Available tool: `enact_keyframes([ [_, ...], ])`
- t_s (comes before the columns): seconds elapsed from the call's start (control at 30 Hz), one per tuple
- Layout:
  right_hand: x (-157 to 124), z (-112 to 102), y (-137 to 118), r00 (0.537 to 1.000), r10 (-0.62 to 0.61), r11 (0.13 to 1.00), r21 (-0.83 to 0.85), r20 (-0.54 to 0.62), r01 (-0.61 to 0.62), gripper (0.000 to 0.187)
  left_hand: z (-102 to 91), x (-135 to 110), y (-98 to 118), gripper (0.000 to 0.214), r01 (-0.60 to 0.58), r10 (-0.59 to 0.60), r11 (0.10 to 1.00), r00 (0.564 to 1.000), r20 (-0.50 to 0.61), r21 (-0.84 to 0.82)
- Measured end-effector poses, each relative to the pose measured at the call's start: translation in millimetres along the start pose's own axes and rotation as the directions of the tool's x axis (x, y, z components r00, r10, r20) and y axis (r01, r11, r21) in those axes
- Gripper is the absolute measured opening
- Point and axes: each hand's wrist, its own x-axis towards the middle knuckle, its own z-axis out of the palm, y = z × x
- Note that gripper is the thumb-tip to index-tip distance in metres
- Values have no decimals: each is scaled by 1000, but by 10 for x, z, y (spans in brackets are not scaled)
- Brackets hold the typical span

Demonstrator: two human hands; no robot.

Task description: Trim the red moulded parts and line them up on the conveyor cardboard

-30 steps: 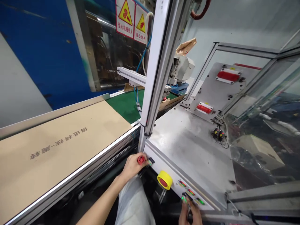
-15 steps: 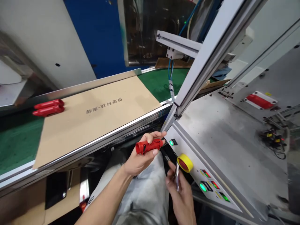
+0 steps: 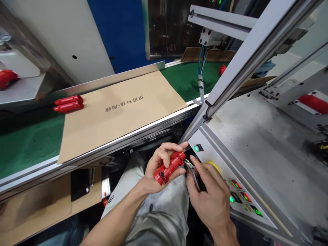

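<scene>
the left grip point(image 3: 155, 176) is curled shut around a red plastic housing point(image 3: 169, 167), and the right grip point(image 3: 210, 194) pinches small pliers point(image 3: 192, 173), their tips touching the housing's end, just beside the left fingers.

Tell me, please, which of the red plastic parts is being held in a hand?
The red part gripped in the left hand; the two lying side by side rest on the cardboard sheet on the green conveyor belt.
</scene>
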Motion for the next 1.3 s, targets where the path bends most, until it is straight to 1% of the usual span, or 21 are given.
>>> enact_keyframes([
  [0.27,84,-65,-5,996,-88,992,-90,-5,87,49,-12,7,-55,49,-92,87,984,995,37,153],
  [0.43,114,-83,-19,997,-74,996,-56,23,75,47,-10,19,-69,49,-151,144,973,988,55,176],
  [0.57,123,-90,-23,995,-96,989,-109,14,97,46,-7,34,-62,48,-174,166,968,984,59,181],
  [0.7,119,-109,-21,995,-102,988,-115,15,103,46,-6,39,-66,47,-211,198,958,977,83,193],
  [0.93,94,-103,-4,989,-145,976,-163,-2,143,47,-20,-4,-64,50,-216,197,949,975,104,230],
  [1.07,66,-70,43,987,-160,980,-122,-11,158,45,-7,6,-41,49,-216,198,946,975,98,240],
  [1.2,43,-82,70,986,-170,981,-97,5,169,49,2,8,-31,48,-219,200,950,974,105,225],
  [1.3,43,-80,88,981,-192,976,-104,-1,191,50,20,-5,-24,47,-185,171,957,982,79,224],
])
